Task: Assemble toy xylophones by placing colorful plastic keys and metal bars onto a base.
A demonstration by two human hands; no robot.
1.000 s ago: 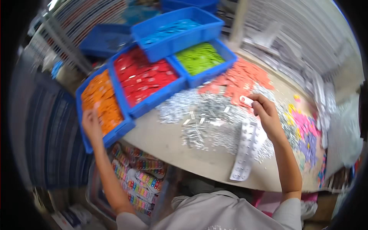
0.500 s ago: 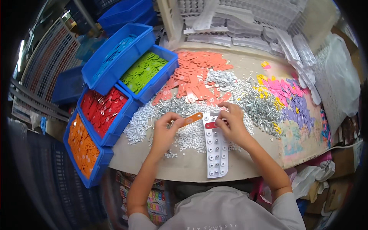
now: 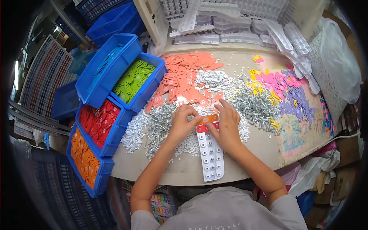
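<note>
A narrow white pegged tray (image 3: pixel 210 155) lies at the table's front middle, its studs in rows. Across its far end is an orange plastic strip (image 3: pixel 209 118), with a red plastic strip (image 3: pixel 203 128) just nearer to me. My left hand (image 3: pixel 184 122) pinches the orange strip's left end between thumb and fingers. Over the tray's right edge, my right hand (image 3: pixel 227 128) has its fingers spread, with the thumb at the red strip and the index finger by the orange strip's right end. Its fingertips' exact contact is hard to see.
Blue bins hold orange strips (image 3: pixel 82 157), red strips (image 3: pixel 97 122), green strips (image 3: pixel 134 78) and blue strips (image 3: pixel 105 65) at left. Coral strips (image 3: pixel 186 76), metal screws (image 3: pixel 255 105) and small white pieces (image 3: pixel 188 145) lie heaped around. Clear plastic trays (image 3: pixel 234 23) are stacked behind.
My left hand has moved right with the orange strip, which now lies level across the tray's far end. My right hand's fingers have spread, and more of the red strip shows.
</note>
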